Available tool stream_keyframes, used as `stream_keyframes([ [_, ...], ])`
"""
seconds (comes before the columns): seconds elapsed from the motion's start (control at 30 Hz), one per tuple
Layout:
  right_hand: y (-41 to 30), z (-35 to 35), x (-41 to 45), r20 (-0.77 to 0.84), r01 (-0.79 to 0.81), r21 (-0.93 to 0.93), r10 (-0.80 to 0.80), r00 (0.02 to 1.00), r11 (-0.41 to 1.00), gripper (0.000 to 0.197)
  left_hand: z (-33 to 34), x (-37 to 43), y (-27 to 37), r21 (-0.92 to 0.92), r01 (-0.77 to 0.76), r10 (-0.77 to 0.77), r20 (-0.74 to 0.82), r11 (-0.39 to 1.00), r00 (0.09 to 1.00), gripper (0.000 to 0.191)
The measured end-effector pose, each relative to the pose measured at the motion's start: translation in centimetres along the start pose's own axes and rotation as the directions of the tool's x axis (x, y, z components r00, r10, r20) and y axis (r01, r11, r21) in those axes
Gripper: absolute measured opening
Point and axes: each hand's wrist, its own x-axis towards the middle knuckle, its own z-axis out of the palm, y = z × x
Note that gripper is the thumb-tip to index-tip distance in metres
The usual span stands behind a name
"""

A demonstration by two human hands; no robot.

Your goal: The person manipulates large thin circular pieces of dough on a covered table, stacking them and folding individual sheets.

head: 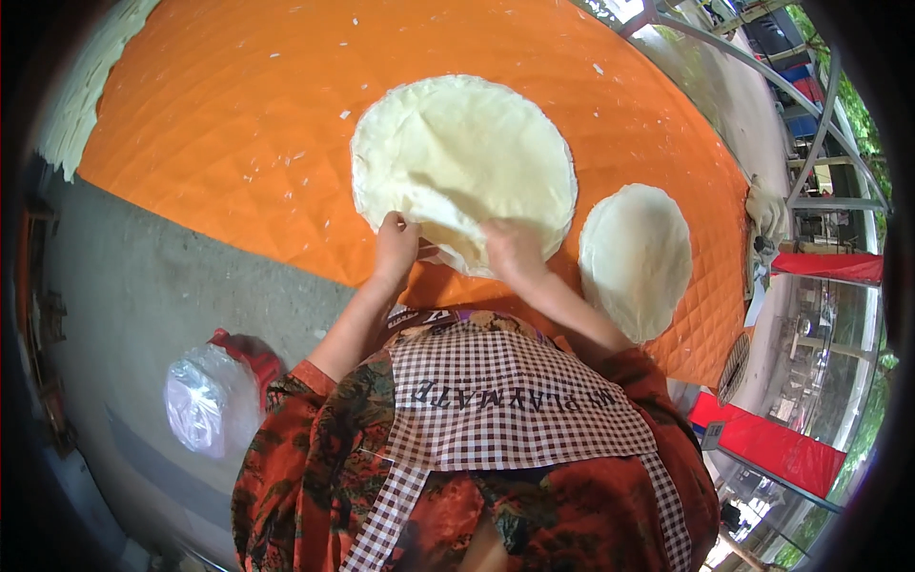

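Observation:
A broad stack of thin, pale round sheets, like rice-paper or flatbread rounds (472, 136), lies on an orange quilted mat (250, 143). My left hand (397, 243) pinches the near left edge of the top sheet between thumb and fingers. At the near right edge my right hand (511, 247) grips the same sheet, its fingers blurred and partly turned away. Between both hands the sheet's near edge is lifted and folded, casting a shadow on the sheets beneath. Right of my right forearm lies a smaller pile of pale rounds (636, 257).
White scraps are scattered over the mat. More pale sheets (100, 79) hang at the far left corner. On the grey floor (214, 264) to my left stands a red stool (257, 361) beside a clear plastic bag of packed contents (207, 400). Metal frame bars (758, 64) rise at the right.

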Motion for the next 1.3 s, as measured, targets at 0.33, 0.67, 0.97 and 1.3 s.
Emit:
stream_keyframes([
  [0.33, 0.5, 1.3, -0.5, 0.107, -0.271, 0.163, 0.256, 0.961, 0.949, 0.05, 1.4, -2.1, 1.5, -0.349, 0.158, -0.096, 0.188, 0.924, 0.977, 0.036],
  [0.67, 6.2, -5.4, 5.8, 0.164, -0.376, 0.308, 0.34, 0.926, 0.874, 0.038, 2.2, -0.4, -4.5, 0.628, -0.472, 0.258, 0.405, 0.619, 0.877, 0.045],
  [0.97, 4.8, -28.5, 13.2, -0.168, -0.099, -0.236, 0.06, 0.984, 0.967, 0.026, 1.2, -2.3, -2.5, 0.583, -0.562, 0.325, 0.465, 0.587, 0.823, 0.023],
  [1.3, 2.4, 1.3, 0.7, -0.031, 0.029, -0.129, -0.034, 0.999, 0.991, 0.032, -2.1, 0.9, -6.9, 0.089, -0.156, 0.164, -0.091, 0.984, 0.982, 0.038],
])
